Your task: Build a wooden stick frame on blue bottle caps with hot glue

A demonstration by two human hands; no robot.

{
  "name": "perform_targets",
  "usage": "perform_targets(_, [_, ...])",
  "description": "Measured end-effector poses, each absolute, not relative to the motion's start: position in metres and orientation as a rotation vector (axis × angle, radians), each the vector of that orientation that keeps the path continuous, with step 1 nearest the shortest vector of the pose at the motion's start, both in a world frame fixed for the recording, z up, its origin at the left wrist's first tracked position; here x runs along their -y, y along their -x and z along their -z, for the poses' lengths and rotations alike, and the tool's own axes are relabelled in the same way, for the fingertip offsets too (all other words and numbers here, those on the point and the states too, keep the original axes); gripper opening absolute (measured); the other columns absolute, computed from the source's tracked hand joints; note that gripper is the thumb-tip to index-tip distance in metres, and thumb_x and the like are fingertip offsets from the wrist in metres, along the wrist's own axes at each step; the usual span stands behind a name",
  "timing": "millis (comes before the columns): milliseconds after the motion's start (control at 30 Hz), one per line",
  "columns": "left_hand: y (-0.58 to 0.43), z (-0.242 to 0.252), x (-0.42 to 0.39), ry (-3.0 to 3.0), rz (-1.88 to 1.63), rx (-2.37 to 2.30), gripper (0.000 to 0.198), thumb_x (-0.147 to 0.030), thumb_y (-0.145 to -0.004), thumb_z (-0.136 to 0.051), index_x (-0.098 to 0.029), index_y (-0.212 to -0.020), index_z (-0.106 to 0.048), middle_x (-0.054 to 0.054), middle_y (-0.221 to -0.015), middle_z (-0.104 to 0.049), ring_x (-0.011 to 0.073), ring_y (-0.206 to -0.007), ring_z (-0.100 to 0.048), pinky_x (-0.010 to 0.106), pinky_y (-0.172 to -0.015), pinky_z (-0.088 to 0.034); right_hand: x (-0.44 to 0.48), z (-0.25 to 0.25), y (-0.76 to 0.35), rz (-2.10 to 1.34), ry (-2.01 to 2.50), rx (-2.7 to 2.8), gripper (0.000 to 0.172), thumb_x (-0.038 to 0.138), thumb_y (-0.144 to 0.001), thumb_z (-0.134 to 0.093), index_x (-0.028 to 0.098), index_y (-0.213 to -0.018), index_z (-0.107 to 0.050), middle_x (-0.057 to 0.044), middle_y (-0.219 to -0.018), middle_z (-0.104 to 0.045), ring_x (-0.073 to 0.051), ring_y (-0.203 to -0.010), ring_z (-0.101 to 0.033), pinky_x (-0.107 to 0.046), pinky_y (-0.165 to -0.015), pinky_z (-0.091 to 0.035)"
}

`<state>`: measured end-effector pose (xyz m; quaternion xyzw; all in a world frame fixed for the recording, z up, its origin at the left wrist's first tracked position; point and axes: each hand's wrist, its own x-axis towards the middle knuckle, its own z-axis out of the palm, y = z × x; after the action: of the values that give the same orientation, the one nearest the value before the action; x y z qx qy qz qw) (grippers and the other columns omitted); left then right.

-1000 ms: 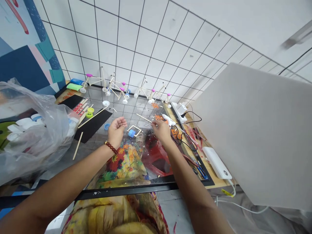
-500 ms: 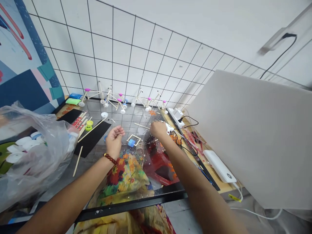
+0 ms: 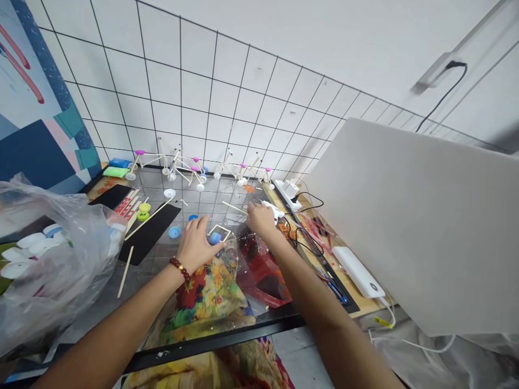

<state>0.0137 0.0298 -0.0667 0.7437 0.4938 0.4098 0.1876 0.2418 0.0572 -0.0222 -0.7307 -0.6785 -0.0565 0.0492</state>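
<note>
My left hand (image 3: 197,242), a beaded bracelet at its wrist, is open with thumb and fingers apart. It hovers just left of a small square frame of thin wooden sticks (image 3: 227,233) that has a blue piece (image 3: 215,237) at its near side. My right hand (image 3: 260,219) is closed, knuckles up, beside a white glue gun (image 3: 275,212); what its fingers hold is hidden. A thin wooden stick (image 3: 234,207) points toward those fingers from the left. Blue bottle caps (image 3: 174,232) lie left of my left hand.
Stick models with white wheels (image 3: 200,187) line the back by the wire grid. On the left are a plastic bag of white caps (image 3: 60,254), black sheets (image 3: 152,232) and yellow-green caps (image 3: 143,211). To the right stand a power strip (image 3: 287,194), cords and a large pale panel (image 3: 413,216).
My left hand has turned from loosely curled to spread and moved right, toward the small stick frame. My right hand stays closed beside the glue gun. The view has shifted slightly.
</note>
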Motion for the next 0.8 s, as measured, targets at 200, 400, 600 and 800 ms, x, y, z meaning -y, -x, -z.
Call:
perform_targets(200, [-0.014, 0.074, -0.027, -2.196, -1.065, -1.295, 0.029, -0.021, -0.074, -0.071, -0.018, -0.102, -0.068, 0.010, -0.105, -0.068, 0.0293, -0.101, -0.064, 0.047, -0.092, -0.053, -0.018, 0.048, -0.223, -0.254, 2.032, 1.869, 0.026, 0.037, -0.097, -0.050, 0.020, -0.108, -0.065, -0.005, -0.097, -0.075, -0.017, -0.087, -0.069, -0.026, -0.074, -0.048])
perform_targets(400, [-0.018, 0.077, -0.031, -1.964, -1.436, -1.082, 0.029, -0.016, -0.072, -0.071, -0.019, -0.100, -0.063, 0.007, -0.108, -0.059, 0.0207, -0.097, -0.062, 0.033, -0.076, -0.059, -0.005, 0.066, -0.190, -1.162, 1.413, 1.216, 0.038, 0.045, -0.076, -0.073, 0.019, -0.100, -0.061, 0.001, -0.073, -0.066, -0.012, -0.056, -0.056, -0.025, -0.054, -0.041])
perform_targets(600, [-0.022, 0.075, -0.023, -1.761, -1.456, -0.882, 0.056, -0.017, -0.068, -0.078, -0.023, -0.118, -0.056, 0.010, -0.126, -0.056, 0.0221, -0.112, -0.061, 0.037, -0.090, -0.058, -0.005, 0.059, -0.183, -1.204, 1.107, 1.179, 0.035, 0.048, -0.068, -0.079, 0.019, -0.073, -0.062, 0.005, -0.060, -0.056, -0.010, -0.055, -0.047, -0.025, -0.057, -0.037])
perform_targets(800, [-0.027, 0.068, -0.021, -1.289, -1.186, -0.770, 0.042, -0.035, -0.070, -0.081, -0.017, -0.107, -0.069, 0.010, -0.108, -0.072, 0.0214, -0.097, -0.069, 0.039, -0.092, -0.056, -0.002, 0.051, -0.198, -1.129, 1.019, 1.224, 0.027, 0.040, -0.069, -0.081, 0.020, -0.084, -0.070, 0.002, -0.072, -0.063, -0.013, -0.067, -0.055, -0.028, -0.069, -0.045])
